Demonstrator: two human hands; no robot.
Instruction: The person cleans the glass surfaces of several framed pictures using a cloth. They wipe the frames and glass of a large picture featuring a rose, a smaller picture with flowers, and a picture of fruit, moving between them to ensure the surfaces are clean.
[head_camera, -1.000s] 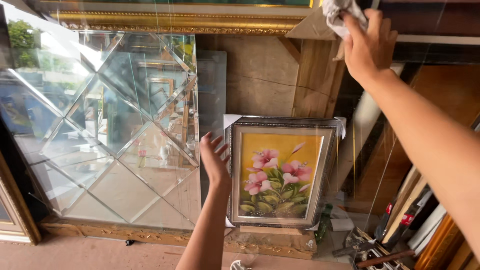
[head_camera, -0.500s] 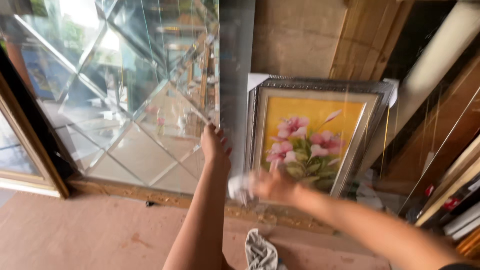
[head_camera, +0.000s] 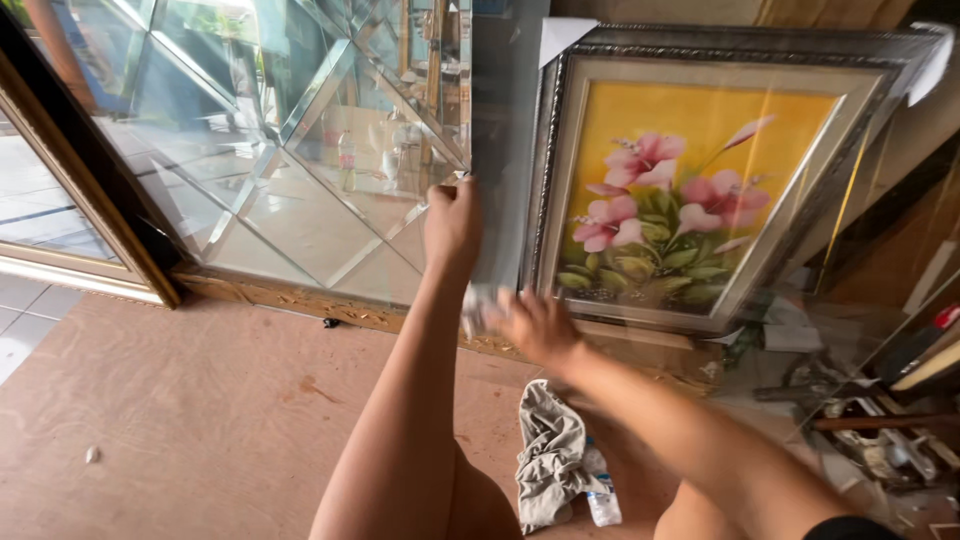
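Note:
A clear glass pane (head_camera: 505, 150) stands upright in front of me, its left edge showing as a grey strip. My left hand (head_camera: 453, 220) is closed on that edge at mid height. Lower down, my right hand (head_camera: 530, 325) presses a small white cloth (head_camera: 474, 308) against the glass near its bottom; the cloth is blurred. Seen through the pane, a painting of pink flowers on yellow in a silver frame (head_camera: 690, 180) leans against the wall.
A large bevelled mirror with a diamond pattern (head_camera: 300, 150) leans at the left in a gold frame. On the brown board floor lie a grey rag (head_camera: 550, 455) and a small plastic bottle (head_camera: 602, 492). Tools and frame pieces (head_camera: 880, 440) crowd the right side.
My right hand has dropped with the cloth from high up at the top down to the lower glass. My left hand went from a flat palm to gripping the edge. The view tilted downward.

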